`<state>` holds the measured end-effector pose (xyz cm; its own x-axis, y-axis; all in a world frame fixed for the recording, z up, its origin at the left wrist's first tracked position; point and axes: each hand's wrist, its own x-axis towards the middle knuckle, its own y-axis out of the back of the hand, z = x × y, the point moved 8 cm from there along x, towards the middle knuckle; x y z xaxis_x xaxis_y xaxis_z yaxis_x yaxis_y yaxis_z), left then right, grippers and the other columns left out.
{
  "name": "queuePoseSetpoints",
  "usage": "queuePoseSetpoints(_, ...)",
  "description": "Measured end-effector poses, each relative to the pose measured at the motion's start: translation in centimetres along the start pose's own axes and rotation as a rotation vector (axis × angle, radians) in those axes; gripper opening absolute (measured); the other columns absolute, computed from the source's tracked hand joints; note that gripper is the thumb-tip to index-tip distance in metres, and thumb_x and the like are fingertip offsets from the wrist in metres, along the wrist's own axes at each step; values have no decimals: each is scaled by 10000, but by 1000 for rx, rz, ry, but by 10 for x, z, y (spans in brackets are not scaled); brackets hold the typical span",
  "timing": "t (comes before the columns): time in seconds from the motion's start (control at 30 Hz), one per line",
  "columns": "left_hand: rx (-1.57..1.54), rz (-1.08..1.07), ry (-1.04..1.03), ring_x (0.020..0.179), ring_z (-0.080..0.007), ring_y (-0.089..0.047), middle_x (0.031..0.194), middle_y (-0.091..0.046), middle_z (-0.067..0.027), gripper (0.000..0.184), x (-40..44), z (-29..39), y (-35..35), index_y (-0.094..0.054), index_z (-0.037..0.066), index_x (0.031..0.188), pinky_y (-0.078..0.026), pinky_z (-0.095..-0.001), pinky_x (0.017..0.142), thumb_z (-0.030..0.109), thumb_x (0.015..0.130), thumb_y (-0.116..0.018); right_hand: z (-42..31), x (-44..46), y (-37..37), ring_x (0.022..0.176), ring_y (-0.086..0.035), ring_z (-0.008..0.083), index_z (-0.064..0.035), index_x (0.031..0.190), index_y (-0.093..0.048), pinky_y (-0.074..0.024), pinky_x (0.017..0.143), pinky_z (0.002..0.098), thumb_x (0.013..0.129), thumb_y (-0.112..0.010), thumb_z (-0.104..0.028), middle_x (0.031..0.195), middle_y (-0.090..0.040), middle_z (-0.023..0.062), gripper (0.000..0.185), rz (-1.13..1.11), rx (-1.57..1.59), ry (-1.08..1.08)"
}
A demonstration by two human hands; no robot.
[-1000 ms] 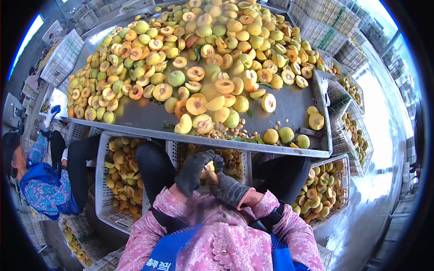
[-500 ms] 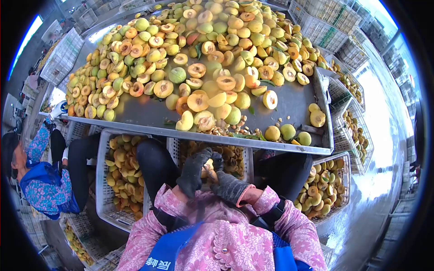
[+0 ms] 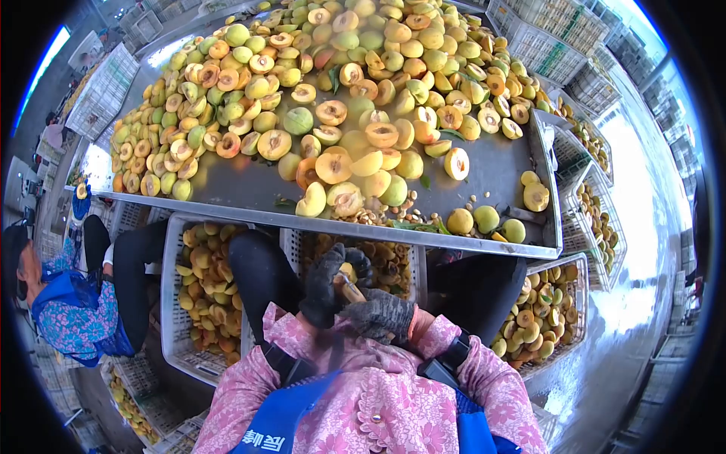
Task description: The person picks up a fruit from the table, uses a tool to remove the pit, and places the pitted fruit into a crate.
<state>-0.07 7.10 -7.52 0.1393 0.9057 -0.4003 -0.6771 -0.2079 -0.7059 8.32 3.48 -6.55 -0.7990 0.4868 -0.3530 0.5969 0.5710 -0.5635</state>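
Observation:
My left hand (image 3: 321,286), in a dark glove, is closed around a piece of yellow peach (image 3: 346,269), held over the crate between my knees. My right hand (image 3: 378,313), in a grey knitted glove, is closed close beside it. From its fingers a small tool with a pale, wood-like handle (image 3: 351,291) points toward the peach; its tip is hidden. Below both hands, the crate (image 3: 417,274) holds cut peach pieces. Just beyond it, the metal table (image 3: 484,166) bears a large heap of whole and halved peaches (image 3: 333,166).
Loose pits (image 3: 378,215) and leaves lie near the table's raised front edge (image 3: 318,225). Crates of peaches stand to my left (image 3: 171,303) and right (image 3: 581,303). At far left a co-worker (image 3: 76,303) in a blue apron sits at the same table. Stacked crates (image 3: 544,45) rise behind.
My hands have shifted slightly, the right one turning so the pale handle shows more. The co-worker's raised hand has moved and now has a peach half by it. The heap looks unchanged.

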Motion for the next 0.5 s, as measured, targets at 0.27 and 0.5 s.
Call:
queuePoseSetpoints(0.27,-95,89,93,767,-230,-597,884,-611,-105,367,7,-15,11,-567,17,1018,-508,-359,698,352,936,-439,3,10,4,634,-541,122,-31,981,-587,-441,542,270,833,-627,-241,748,-586,37,260,24,-377,-140)
queuePoseSetpoints(0.5,-152,103,-23,752,-210,-592,865,-604,-63,336,10,-14,8,-563,42,1008,-510,-355,662,355,923,-477,21,5,4,673,-573,94,-43,1008,-567,-465,590,219,849,-606,-158,812,-596,30,200,59,216,-144)
